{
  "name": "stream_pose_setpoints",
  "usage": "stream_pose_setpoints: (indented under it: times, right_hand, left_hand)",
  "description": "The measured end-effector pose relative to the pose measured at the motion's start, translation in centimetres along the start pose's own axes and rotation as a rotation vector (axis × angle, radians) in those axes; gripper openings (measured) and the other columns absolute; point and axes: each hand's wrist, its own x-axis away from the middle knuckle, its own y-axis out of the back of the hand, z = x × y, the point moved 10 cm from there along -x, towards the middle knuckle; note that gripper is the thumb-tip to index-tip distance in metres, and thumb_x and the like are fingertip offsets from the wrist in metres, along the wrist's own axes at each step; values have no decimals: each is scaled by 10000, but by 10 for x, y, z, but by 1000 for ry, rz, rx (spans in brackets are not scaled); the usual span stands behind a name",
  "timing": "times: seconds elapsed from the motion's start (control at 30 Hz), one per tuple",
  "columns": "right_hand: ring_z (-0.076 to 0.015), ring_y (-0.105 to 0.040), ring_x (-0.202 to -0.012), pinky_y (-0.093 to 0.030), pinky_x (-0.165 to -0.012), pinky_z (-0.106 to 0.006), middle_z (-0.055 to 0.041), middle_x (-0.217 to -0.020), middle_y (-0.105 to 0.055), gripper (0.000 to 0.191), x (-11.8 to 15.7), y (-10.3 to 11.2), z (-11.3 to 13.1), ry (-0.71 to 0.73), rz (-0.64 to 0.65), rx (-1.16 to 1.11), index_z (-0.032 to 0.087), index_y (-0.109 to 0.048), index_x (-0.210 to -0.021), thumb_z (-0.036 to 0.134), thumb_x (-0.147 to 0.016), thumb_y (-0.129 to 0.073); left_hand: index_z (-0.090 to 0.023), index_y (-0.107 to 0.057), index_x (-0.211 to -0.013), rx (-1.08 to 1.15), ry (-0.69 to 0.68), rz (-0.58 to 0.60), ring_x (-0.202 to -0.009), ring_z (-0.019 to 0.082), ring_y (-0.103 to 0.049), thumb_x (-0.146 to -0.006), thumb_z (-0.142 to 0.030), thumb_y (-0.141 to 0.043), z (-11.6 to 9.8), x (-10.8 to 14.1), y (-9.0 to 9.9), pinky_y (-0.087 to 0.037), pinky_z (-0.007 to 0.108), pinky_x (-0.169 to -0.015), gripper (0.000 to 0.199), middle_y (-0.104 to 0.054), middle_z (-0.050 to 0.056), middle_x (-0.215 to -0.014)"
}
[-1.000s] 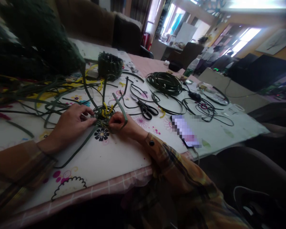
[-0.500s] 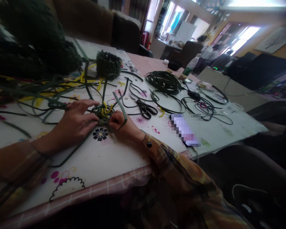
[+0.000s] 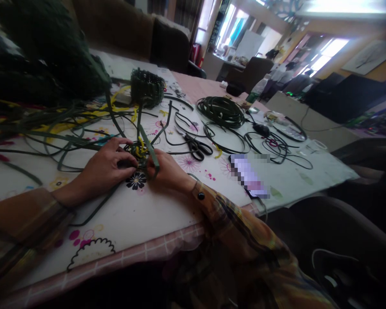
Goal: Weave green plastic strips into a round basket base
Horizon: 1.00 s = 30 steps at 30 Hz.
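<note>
Between my hands on the table lies a small round weave of dark green strips with yellow ties [image 3: 139,148]; long green strips stick out from it. My left hand [image 3: 107,165] is curled at its left side, thumb and fingers closed on the weave's near left edge. My right hand [image 3: 167,169] is closed at the right edge, fingers folded in. A flat green strip [image 3: 148,141] rises past the right hand's fingers, its end lying over them. What exactly the right fingertips pinch is hidden.
Black-handled scissors [image 3: 197,146] lie to the right, beyond them a coil of green strip [image 3: 221,110]. A woven green basket [image 3: 147,87] stands behind the weave. A phone [image 3: 249,175] lies at the right. Loose strips [image 3: 61,137] and a dark green pile [image 3: 45,56] fill the left.
The upright green strip by my right hand has swung left and now leans across the weave. My left hand has shifted slightly right, its fingers more curled.
</note>
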Motion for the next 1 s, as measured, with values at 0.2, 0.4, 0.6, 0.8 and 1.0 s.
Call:
stream_pose_setpoints:
  times: [0.2, 0.4, 0.6, 0.8, 1.0]
  right_hand:
    - [-207, -616, -988, -514, -914, -335, -55, -907, -646, 211, 3, 1, 9, 33, 37, 1, 187, -648, -804, 146, -1008, -612]
    - [-192, -592, -925, -523, -895, -333, -33, -884, -606, 235, 3, 2, 6, 17, 22, 17, 195, -616, -762, 112, -981, -601]
    - [-215, -610, -993, -538, -936, -343, -46, -896, -628, 214, 3, 1, 8, 69, 12, 38, 190, -667, -800, 149, -1006, -625]
    - [-239, -616, -1096, -555, -989, -361, -80, -985, -677, 145, 5, -3, 15, 98, 22, 55, 181, -729, -938, 228, -1053, -655]
    - [-232, -639, -1063, -565, -931, -352, -119, -1218, -664, 104, 6, -10, 13, 41, 32, 164, 179, -708, -1100, 220, -1063, -620]
  left_hand:
    - [-258, -829, -1031, -26, 32, -29, -1311, 395, -602, -854, -462, -713, 7, 2, -4, -510, 579, -1192, 294, -580, 127, -1471]
    - [-285, -838, -979, -19, -1, 20, -1316, 354, -593, -902, -502, -699, 3, 3, -5, -481, 536, -1224, 269, -567, 95, -1459]
    - [-260, -810, -934, -17, 5, 26, -1334, 371, -581, -899, -519, -693, 3, 1, -5, -478, 568, -1229, 286, -559, 107, -1450]
    - [-260, -799, -981, -11, 2, -12, -1307, 387, -623, -847, -437, -686, 9, 3, -2, -555, 561, -1146, 249, -553, 131, -1459]
    - [-253, -740, -1019, -15, 37, 30, -1380, 399, -583, -821, -437, -730, 13, 0, -1, -510, 591, -1206, 271, -556, 146, -1472]
